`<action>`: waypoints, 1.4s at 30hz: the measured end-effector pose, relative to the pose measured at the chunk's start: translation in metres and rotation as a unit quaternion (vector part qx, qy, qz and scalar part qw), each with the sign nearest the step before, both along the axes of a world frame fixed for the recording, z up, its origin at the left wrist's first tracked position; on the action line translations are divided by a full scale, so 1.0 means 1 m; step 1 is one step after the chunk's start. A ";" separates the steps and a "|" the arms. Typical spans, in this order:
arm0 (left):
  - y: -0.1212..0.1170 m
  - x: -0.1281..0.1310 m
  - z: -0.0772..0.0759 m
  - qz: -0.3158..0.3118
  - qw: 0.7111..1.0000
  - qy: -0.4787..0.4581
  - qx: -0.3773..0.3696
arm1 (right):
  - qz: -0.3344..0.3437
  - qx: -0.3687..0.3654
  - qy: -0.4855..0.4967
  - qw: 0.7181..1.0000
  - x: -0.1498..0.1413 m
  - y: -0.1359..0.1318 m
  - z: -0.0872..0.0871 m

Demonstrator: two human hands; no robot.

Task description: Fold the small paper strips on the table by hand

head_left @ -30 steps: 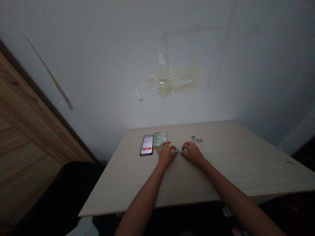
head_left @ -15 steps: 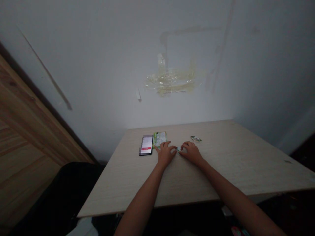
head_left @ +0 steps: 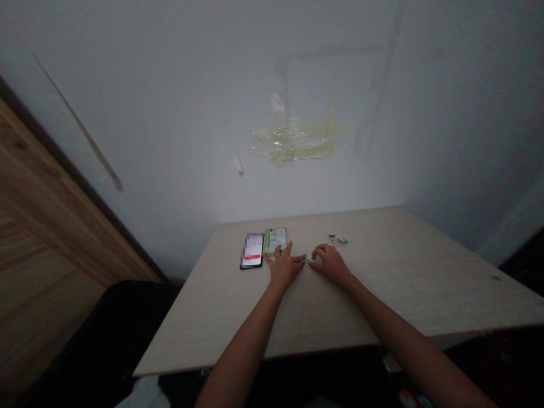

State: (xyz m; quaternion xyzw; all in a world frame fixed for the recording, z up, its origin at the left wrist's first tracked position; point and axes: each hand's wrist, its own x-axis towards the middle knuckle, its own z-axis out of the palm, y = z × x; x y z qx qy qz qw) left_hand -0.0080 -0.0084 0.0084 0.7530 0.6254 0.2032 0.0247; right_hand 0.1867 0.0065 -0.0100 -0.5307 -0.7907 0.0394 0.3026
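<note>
Between my two hands, low over the table, is a small whitish-green piece (head_left: 308,258), mostly covered by fingertips, and its kind cannot be made out. My left hand (head_left: 284,271) pinches its left end with thumb and forefinger, the other fingers spread out. At the right end, my right hand (head_left: 333,265) grips it with fingers curled together. Just beyond my left hand lies a flat green-and-white printed packet (head_left: 276,238), its near edge partly behind the fingers. A phone (head_left: 252,253) with a lit screen lies beside that packet on the left.
A small crumpled green-and-white wrapper (head_left: 339,239) lies beyond my right hand. The pale wooden table (head_left: 212,317) meets a wall carrying old clear tape (head_left: 297,139). A dark chair-like shape (head_left: 114,334) stands at the left, by wooden panelling (head_left: 42,198).
The fingers of my left hand have straightened and spread over the packet's near edge, while thumb and forefinger stay at the small piece. My right hand has hardly moved.
</note>
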 end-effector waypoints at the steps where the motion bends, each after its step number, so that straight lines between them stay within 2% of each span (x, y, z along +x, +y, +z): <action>1: 0.000 0.000 0.000 0.002 1.000 0.001 -0.001 | 0.000 0.003 0.000 1.000 0.000 0.000 -0.001; 7: -0.002 -0.001 0.001 0.005 1.000 -0.003 -0.001 | 0.013 0.009 0.007 1.000 0.004 0.002 -0.005; 13: -0.003 -0.003 -0.001 -0.028 0.999 -0.006 0.015 | 0.051 -0.008 0.035 0.998 0.011 0.005 -0.008; 20: -0.002 -0.007 0.001 -0.044 0.999 -0.011 -0.026 | 0.066 -0.002 0.060 0.996 0.013 0.008 -0.010; 32: 0.002 -0.010 0.004 -0.052 0.998 -0.021 0.000 | 0.067 0.008 0.081 0.994 0.015 0.012 -0.016; 42: 0.002 -0.009 0.003 -0.048 0.998 -0.040 0.009 | 0.062 0.002 0.072 0.995 0.012 0.012 -0.013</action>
